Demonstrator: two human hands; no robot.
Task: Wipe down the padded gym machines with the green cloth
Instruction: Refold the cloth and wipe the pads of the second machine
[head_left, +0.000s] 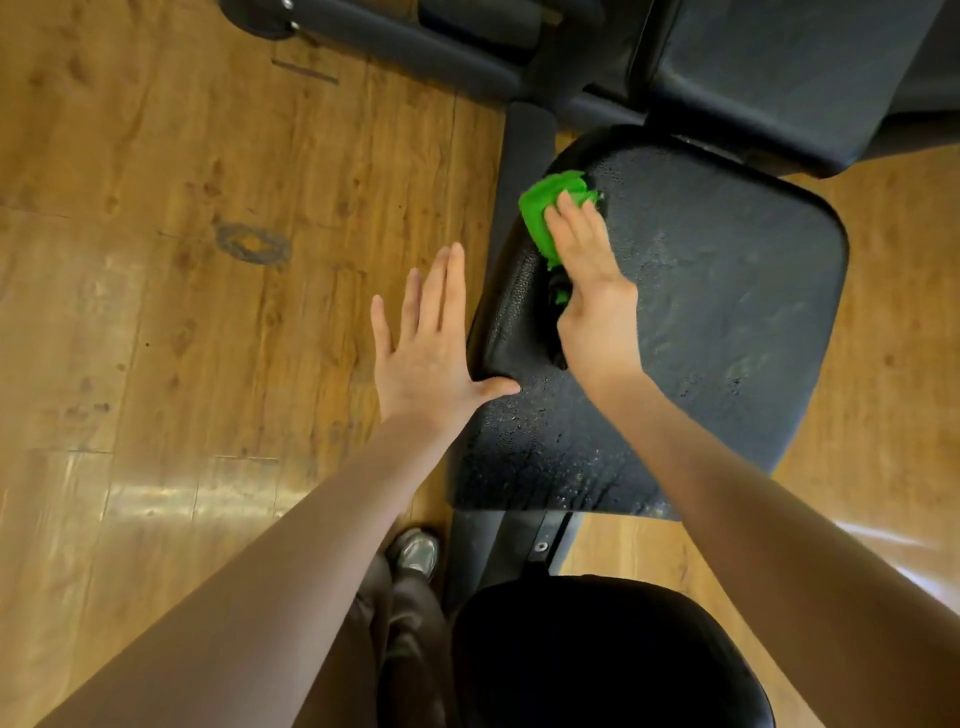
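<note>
A black padded seat (717, 312) of a gym machine fills the middle right of the view, its worn surface speckled. My right hand (592, 280) presses the bunched green cloth (545, 208) against the seat's upper left part with straight fingers; part of the cloth is hidden under the palm. My left hand (431, 343) is spread flat beside the seat's left edge, its thumb touching the pad's rim while the fingers hover over the floor.
Another black pad (779, 73) and padded roller bars (395, 41) stand behind the seat. A dark round pad (597, 660) sits below, near my legs and shoe (415, 553). Wooden floor (182, 260) spreads to the left and right.
</note>
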